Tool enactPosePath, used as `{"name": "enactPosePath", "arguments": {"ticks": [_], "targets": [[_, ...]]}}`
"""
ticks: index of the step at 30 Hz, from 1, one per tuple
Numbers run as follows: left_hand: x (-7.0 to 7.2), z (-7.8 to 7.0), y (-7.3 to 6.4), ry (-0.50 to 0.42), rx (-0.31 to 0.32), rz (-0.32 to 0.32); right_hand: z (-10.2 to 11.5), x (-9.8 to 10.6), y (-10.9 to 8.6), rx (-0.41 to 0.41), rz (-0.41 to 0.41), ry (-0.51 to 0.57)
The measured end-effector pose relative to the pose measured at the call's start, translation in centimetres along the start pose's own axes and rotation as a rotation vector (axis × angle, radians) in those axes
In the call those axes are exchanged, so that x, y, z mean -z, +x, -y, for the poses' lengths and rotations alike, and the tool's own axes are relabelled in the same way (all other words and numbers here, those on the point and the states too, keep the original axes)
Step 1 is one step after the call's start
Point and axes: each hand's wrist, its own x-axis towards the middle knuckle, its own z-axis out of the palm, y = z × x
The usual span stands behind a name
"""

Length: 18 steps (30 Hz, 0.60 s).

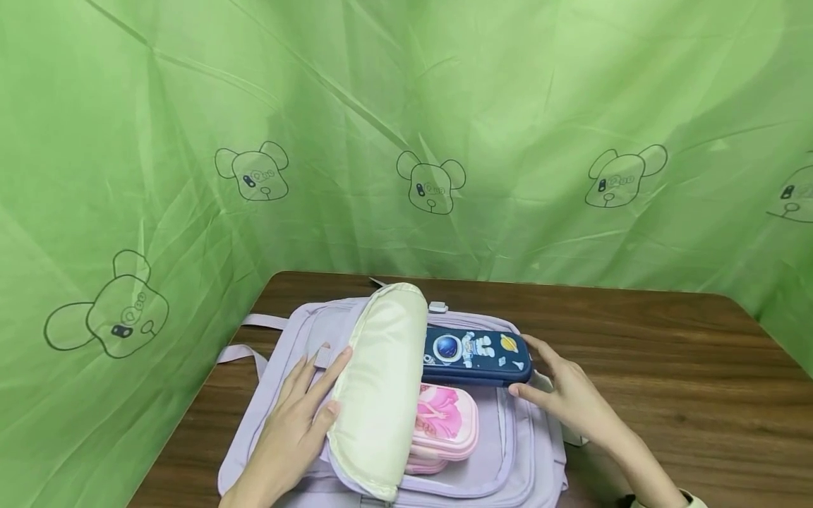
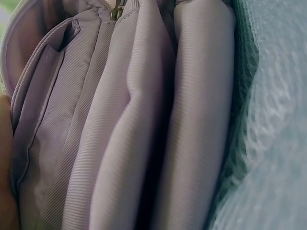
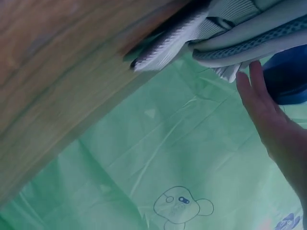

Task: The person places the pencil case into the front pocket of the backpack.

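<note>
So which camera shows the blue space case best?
The head view: the blue space case shows its astronaut and planet, though the cream flap hides one end. Right wrist shows just a blue bit; left wrist, none.

Head view down over the backpack (image 1: 492,423)

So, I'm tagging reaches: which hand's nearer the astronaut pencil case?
The right hand, gripping one end of the astronaut pencil case; the left hand is across the cream flap from it.
</note>
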Motion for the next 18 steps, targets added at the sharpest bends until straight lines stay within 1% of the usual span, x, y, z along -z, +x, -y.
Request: {"name": "enactPosePath", "arguments": {"ticks": [5, 10, 18], "targets": [[-0.1, 0.1, 0.0, 0.018, -0.023, -0.001, 0.6, -0.2, 0.2, 0.037, -0.014, -0.009], [-0.1, 0.2, 0.1, 0.032, -0.054, -0.002, 1.1, -0.6, 0.5, 0.049, -0.014, -0.017], [-0.2, 0.3, 0.1, 0.036, -0.084, -0.016, 1.6, -1.1, 0.8, 0.049, -0.037, -0.109]]}}
